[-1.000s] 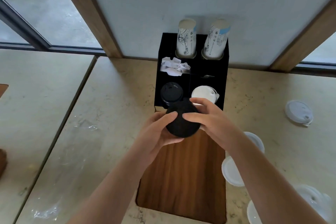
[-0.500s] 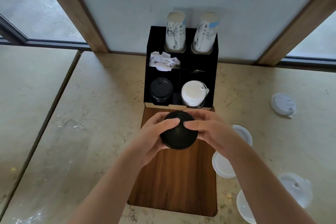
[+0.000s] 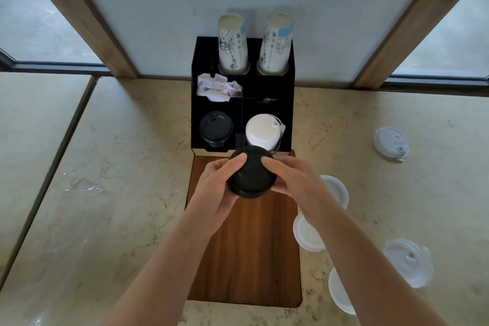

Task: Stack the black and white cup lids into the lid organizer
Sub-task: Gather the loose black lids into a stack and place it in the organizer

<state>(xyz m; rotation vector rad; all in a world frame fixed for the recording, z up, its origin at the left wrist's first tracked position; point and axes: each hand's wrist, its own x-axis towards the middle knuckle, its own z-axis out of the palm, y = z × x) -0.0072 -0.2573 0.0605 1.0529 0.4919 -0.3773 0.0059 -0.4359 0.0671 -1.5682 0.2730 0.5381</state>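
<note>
Both my hands hold a stack of black lids (image 3: 251, 173) just in front of the black lid organizer (image 3: 288, 92). My left hand (image 3: 215, 188) grips its left side and my right hand (image 3: 293, 180) grips its right side, fingertips on top. In the organizer's front left slot sits a pile of black lids (image 3: 215, 127); the front right slot holds a pile of white lids (image 3: 262, 131). Several white lids lie loose on the counter to the right, one far right (image 3: 390, 141), one beside my right wrist (image 3: 337, 189) and one lower down (image 3: 307, 233).
The organizer stands against the wall, with two paper cup stacks (image 3: 232, 42) in its rear holes and crumpled white paper (image 3: 218, 87) in a middle slot. A wooden board (image 3: 246, 246) is set into the marble counter (image 3: 105, 193) under my hands.
The stack of black lids in both hands has risen slightly toward the organizer's front edge. The view has shifted a little.
</note>
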